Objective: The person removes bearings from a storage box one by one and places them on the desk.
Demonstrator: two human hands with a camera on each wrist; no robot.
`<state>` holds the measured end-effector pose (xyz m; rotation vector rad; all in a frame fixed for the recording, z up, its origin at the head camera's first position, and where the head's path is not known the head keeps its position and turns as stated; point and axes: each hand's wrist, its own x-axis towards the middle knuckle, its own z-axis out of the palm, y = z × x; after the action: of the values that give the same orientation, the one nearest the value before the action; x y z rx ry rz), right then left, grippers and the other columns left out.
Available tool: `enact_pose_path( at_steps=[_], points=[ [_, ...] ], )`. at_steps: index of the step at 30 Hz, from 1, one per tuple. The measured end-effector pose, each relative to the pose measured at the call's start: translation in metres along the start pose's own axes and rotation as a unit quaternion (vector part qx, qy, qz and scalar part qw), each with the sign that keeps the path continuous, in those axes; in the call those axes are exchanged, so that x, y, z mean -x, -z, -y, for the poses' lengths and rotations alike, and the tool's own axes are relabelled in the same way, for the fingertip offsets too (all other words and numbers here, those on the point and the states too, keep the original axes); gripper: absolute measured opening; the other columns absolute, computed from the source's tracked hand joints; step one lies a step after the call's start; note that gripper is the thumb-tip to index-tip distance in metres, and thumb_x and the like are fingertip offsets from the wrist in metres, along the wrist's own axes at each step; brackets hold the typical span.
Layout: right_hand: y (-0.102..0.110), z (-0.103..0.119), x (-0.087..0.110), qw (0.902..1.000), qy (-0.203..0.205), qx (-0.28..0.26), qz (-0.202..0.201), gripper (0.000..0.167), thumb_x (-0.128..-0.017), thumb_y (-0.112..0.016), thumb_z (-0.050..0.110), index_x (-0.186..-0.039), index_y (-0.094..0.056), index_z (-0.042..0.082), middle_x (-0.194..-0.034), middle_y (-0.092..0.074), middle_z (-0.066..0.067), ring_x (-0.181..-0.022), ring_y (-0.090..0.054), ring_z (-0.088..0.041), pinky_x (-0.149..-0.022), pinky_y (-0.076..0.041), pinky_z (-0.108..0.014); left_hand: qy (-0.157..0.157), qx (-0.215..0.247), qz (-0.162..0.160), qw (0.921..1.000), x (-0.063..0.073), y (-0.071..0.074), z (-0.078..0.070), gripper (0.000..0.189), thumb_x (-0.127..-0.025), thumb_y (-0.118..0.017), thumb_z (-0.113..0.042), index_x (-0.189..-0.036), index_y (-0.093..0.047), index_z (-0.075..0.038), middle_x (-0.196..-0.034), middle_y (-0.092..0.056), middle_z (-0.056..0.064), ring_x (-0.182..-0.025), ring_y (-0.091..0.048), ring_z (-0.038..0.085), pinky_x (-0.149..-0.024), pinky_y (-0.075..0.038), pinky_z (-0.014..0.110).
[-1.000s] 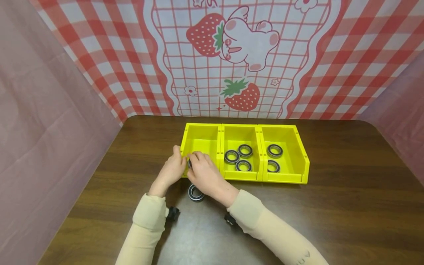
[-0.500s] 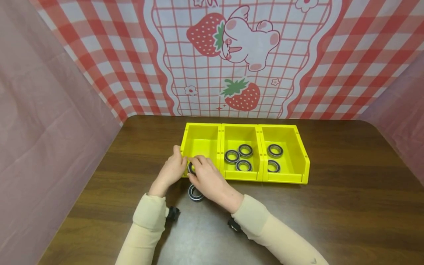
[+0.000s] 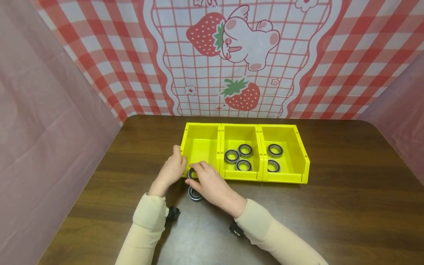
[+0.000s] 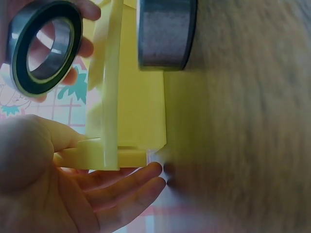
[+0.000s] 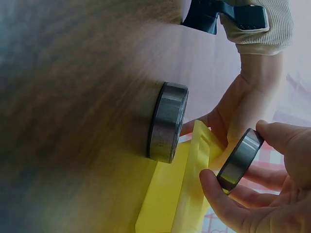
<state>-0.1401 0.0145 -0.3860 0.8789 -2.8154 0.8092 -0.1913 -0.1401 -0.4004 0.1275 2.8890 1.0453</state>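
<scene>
My left hand (image 3: 171,169) grips the outer side wall of the left yellow bin (image 3: 202,132); in the left wrist view its thumb and fingers lie on either side of the bin's corner. A dark-rimmed ball bearing (image 5: 239,162) is pinched at its edges between the thumb and fingertips of my right hand (image 3: 212,184), tilted, above the bin's front lip. Just below it, a second bearing (image 3: 193,195) lies on the table in front of that bin, partly covered by the right hand in the head view. No bearing shows inside the left bin.
Joined to the left bin are a middle bin (image 3: 240,131) holding three bearings and a right bin (image 3: 291,147) with two. They stand on a brown wooden table (image 3: 347,206). Behind hangs a checked strawberry cloth (image 3: 205,92); pink fabric (image 3: 66,110) hangs at the sides.
My right hand has drawn the bearing back toward me, from inside the left bin to above its front lip. The left hand has stayed on the bin wall.
</scene>
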Motion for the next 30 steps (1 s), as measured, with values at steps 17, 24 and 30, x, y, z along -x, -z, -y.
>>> enact_pose_path(
  at_steps=[17, 24, 30],
  points=[
    [0.007, -0.006, 0.01, 0.9985, -0.017, -0.025, 0.046, 0.045, -0.082, -0.065, 0.032, -0.116, -0.057, 0.003, -0.106, -0.058, -0.01, -0.09, -0.056, -0.017, -0.079, -0.048, -0.029, 0.006, 0.01, 0.011, 0.9999, 0.0, 0.001, 0.0, 0.032, -0.094, -0.038, -0.018, -0.119, -0.026, -0.002, -0.085, -0.054, 0.02, -0.065, -0.052, 0.025, -0.057, -0.043, 0.035],
    [0.006, -0.009, 0.014, 0.9987, 0.001, -0.018, 0.047, 0.04, -0.075, -0.071, 0.027, -0.107, -0.06, 0.006, -0.092, -0.056, -0.004, -0.076, -0.051, -0.012, -0.068, -0.044, -0.024, 0.007, 0.002, 0.006, 1.0, -0.001, 0.001, 0.001, 0.032, -0.094, -0.039, -0.019, -0.119, -0.026, -0.003, -0.086, -0.054, 0.02, -0.066, -0.052, 0.026, -0.058, -0.043, 0.036],
    [0.004, -0.013, 0.016, 0.9986, 0.013, 0.005, 0.05, 0.039, -0.072, -0.073, 0.027, -0.103, -0.062, 0.006, -0.091, -0.057, -0.004, -0.077, -0.052, -0.014, -0.069, -0.046, -0.027, 0.013, 0.006, 0.012, 0.9998, -0.002, 0.001, 0.002, 0.033, -0.094, -0.039, -0.019, -0.12, -0.026, -0.003, -0.085, -0.053, 0.019, -0.065, -0.051, 0.025, -0.058, -0.042, 0.035]
  ],
)
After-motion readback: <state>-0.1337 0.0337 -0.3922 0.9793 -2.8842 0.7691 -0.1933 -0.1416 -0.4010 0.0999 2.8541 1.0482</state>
